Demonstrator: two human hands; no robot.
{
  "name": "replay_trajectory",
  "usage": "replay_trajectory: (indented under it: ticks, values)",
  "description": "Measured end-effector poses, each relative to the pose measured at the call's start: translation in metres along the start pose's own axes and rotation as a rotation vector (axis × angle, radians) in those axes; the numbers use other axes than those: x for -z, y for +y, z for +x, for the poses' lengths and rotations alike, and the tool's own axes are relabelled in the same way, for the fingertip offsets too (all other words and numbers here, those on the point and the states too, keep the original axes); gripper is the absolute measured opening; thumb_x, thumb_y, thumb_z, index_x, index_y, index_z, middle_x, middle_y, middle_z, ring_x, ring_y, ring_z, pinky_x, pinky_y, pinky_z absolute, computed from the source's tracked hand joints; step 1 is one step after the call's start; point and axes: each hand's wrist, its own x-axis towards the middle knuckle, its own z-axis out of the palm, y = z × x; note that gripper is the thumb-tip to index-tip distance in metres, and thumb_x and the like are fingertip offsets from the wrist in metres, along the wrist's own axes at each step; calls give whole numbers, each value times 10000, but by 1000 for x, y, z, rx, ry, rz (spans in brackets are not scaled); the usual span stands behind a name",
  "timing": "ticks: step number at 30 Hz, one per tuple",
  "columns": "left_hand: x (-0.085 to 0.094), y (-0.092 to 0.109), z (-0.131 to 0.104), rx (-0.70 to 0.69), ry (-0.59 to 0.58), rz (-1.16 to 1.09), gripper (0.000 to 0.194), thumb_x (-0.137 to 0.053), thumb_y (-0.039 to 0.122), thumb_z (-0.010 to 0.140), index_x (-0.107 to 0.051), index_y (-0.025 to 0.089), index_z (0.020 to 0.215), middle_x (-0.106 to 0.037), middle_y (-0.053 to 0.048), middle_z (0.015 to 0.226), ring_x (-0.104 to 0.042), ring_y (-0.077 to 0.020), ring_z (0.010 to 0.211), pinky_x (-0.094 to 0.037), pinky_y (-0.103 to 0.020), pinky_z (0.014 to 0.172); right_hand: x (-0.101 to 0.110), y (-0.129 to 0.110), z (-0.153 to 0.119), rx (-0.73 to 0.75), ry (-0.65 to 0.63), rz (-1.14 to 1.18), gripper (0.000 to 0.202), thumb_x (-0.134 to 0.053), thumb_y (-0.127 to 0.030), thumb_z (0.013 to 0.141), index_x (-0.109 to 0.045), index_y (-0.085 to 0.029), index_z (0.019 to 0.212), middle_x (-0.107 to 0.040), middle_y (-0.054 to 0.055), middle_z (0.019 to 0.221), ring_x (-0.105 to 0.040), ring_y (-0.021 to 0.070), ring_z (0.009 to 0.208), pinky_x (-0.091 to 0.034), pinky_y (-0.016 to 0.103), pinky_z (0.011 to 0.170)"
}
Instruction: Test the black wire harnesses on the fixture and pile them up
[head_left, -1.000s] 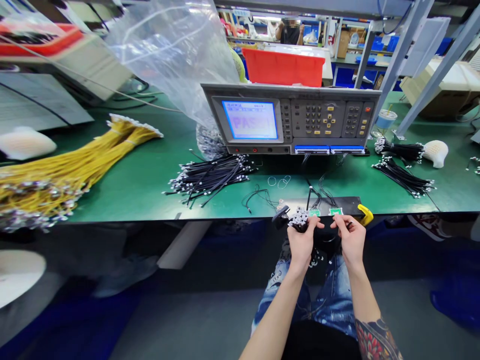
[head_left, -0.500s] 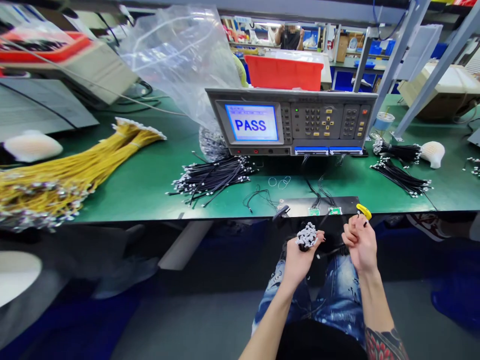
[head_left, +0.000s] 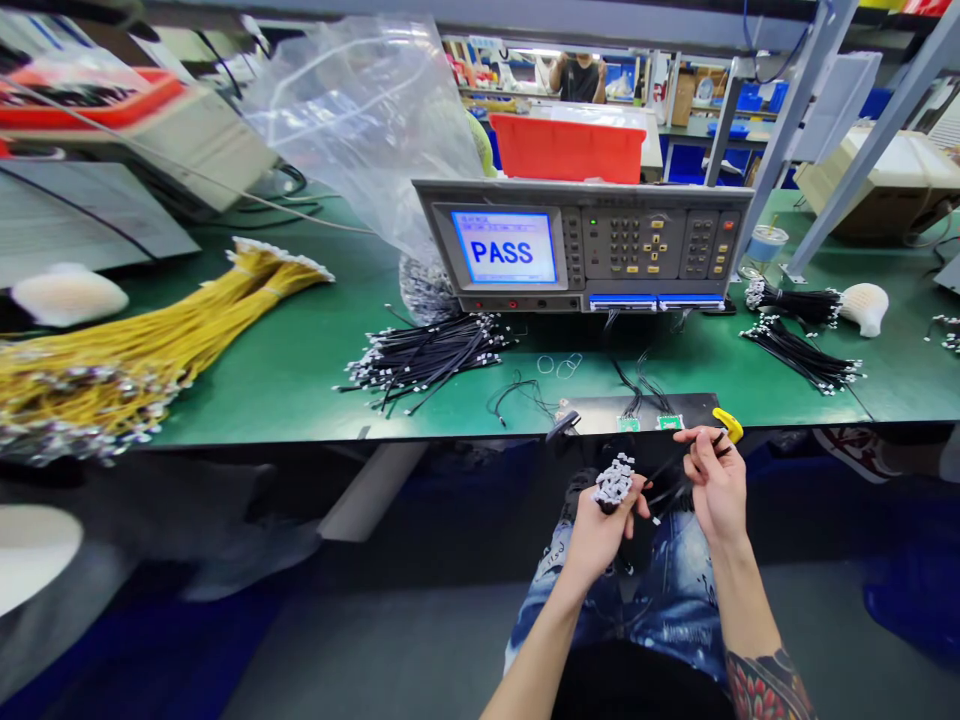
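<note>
My left hand (head_left: 600, 535) is wrapped round a bundle of black cables, whose white connectors (head_left: 615, 482) stick up above the fist. The fingers of my right hand (head_left: 720, 490) pinch a thin black cable (head_left: 724, 443) close to the bench's front edge. More dark cable strands hang between the two hands, over my lap. Just beyond my right fingertips lie a green connector board (head_left: 670, 423) and a yellow-handled tool (head_left: 727, 425). A second small green board (head_left: 628, 424) sits left of it, wired to the tester (head_left: 592, 245), whose screen reads PASS.
A pile of black cables (head_left: 431, 360) lies left of the tester, with a large yellow cable bundle (head_left: 150, 350) farther left. Smaller black cable bundles (head_left: 802, 355) rest on the right. A black-handled item (head_left: 562, 426) sits at the bench edge. Behind stands a red bin (head_left: 568, 147).
My right hand has turned and its fingers now reach left over the bench edge, with a black cable showing at the fingertips. The left hand has barely moved with its bundle.
</note>
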Motion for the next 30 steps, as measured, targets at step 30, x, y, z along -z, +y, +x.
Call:
replay_trajectory:
  ticks: [30]
  values:
    - [-3, 9, 28, 4, 127, -122, 411, -837, 562, 721, -769, 159, 761, -743, -77, 643, -482, -98, 428, -329, -222, 399, 1, 28, 15, 69, -28, -369, 370, -727, -511, 855, -706, -181, 690, -645, 5, 570, -541, 153, 545, -455, 303, 603]
